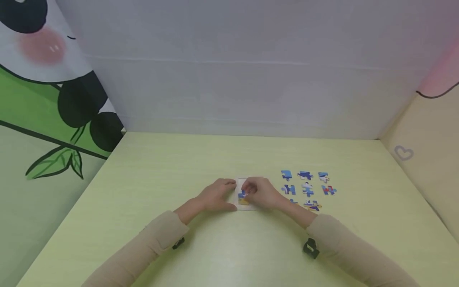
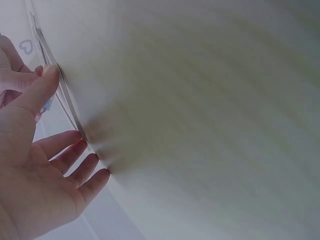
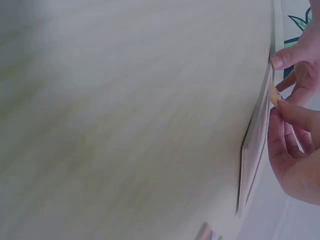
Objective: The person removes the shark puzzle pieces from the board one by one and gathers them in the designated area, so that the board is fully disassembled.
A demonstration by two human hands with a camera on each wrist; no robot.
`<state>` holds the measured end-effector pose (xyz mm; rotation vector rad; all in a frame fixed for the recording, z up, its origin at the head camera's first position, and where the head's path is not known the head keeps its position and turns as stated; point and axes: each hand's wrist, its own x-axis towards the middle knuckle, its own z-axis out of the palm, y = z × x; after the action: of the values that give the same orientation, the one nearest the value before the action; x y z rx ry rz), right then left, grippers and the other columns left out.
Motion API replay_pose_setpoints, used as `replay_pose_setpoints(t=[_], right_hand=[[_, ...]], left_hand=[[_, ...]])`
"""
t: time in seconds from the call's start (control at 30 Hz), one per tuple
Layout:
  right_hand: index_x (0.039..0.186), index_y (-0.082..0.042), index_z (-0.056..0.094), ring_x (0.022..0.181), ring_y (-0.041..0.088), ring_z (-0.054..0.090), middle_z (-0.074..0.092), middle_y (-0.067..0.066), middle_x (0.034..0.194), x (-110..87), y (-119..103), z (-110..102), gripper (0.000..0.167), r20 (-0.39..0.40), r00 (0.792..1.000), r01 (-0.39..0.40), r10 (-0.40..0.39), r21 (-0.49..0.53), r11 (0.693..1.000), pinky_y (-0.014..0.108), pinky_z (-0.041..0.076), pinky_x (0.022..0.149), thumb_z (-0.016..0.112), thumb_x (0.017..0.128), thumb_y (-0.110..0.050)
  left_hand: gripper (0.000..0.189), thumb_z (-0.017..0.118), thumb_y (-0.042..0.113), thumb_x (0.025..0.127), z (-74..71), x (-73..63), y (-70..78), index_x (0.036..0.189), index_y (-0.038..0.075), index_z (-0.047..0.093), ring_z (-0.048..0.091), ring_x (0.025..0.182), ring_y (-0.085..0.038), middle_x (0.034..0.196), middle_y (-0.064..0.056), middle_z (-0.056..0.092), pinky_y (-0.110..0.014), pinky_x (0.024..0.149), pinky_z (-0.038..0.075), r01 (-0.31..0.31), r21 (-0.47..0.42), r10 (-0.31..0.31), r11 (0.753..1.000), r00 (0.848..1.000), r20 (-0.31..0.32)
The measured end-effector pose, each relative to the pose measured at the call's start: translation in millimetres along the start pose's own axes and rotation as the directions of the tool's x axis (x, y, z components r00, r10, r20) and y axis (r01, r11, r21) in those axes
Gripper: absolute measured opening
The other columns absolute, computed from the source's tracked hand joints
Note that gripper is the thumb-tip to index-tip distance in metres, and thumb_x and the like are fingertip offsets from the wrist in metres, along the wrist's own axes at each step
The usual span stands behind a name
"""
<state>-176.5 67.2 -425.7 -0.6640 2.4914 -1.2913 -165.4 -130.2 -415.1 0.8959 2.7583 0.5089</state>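
A small pale puzzle board [image 1: 247, 207] lies on the table, with a blue-and-yellow patch of puzzle [image 1: 244, 201] showing in its lower left part. Along the board's left edge rests my left hand [image 1: 216, 195], thumb apart from fairly straight fingers; the left wrist view shows these fingertips [image 2: 89, 162] touching table and board edge. My right hand [image 1: 264, 193] reaches over the board, with thumb and fingers pinching a puzzle piece [image 3: 275, 96], yellowish and tilted in the right wrist view. The hand covers much of the board's right side.
To the right, several loose blue puzzle pieces [image 1: 307, 189] lie spread in rough rows, one partly hidden by the right forearm. A grey-white wall [image 1: 251, 91] stands behind the table [image 1: 179, 159], with printed panels at both sides.
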Motion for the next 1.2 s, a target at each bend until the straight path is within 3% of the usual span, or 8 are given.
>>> replay_pose_setpoints(t=[0.2,0.53,0.93,1.2], right_hand=[[0.091,-0.006,0.064,0.075,0.014,0.056,0.062,0.001,0.083,-6.2,-2,-25,0.018,0.03,1.0,-0.009,0.008,0.014,1.0,0.026,0.049,0.068,0.071,0.075,-0.004],[0.093,-0.001,0.062,0.078,0.016,0.059,0.063,0.006,0.087,-33.7,22,-88,0.02,0.056,0.998,0.043,-0.042,-0.017,0.999,0.025,0.052,0.071,0.07,0.075,-0.002],[0.092,0.001,0.061,0.073,0.015,0.056,0.062,0.008,0.086,-86.5,73,-145,0.018,0.066,0.991,-0.113,0.116,-0.036,0.993,0.025,0.051,0.061,0.068,0.076,-0.003],[0.096,0.007,0.059,0.077,0.012,0.056,0.062,0.012,0.091,-116.0,99,-167,0.024,0.128,0.976,-0.179,0.177,0.001,0.984,0.024,0.051,0.065,0.067,0.075,-0.003]], left_hand=[[0.069,0.074,0.033,0.074,-1.5,-0.1,1.8,0.127,-0.003,0.048,0.038,0.125,-0.031,0.134,-0.016,0.044,-0.04,0.104,0.032,0.029,0.016,-0.029,0.999,0.999,0.019],[0.069,0.072,0.035,0.075,-0.4,1.5,1.3,0.127,-0.003,0.048,0.037,0.125,-0.03,0.135,-0.014,0.044,-0.039,0.103,0.033,0.026,0.023,-0.027,0.999,0.999,0.031],[0.068,0.072,0.035,0.075,2.3,3.1,2.6,0.127,-0.003,0.049,0.038,0.125,-0.03,0.134,-0.014,0.044,-0.039,0.102,0.033,0.01,0.028,-0.011,1.0,1.0,0.027],[0.069,0.072,0.036,0.075,3.1,2.9,4.6,0.128,-0.002,0.048,0.037,0.125,-0.03,0.134,-0.014,0.044,-0.04,0.102,0.033,0.018,0.022,-0.018,1.0,1.0,0.026]])
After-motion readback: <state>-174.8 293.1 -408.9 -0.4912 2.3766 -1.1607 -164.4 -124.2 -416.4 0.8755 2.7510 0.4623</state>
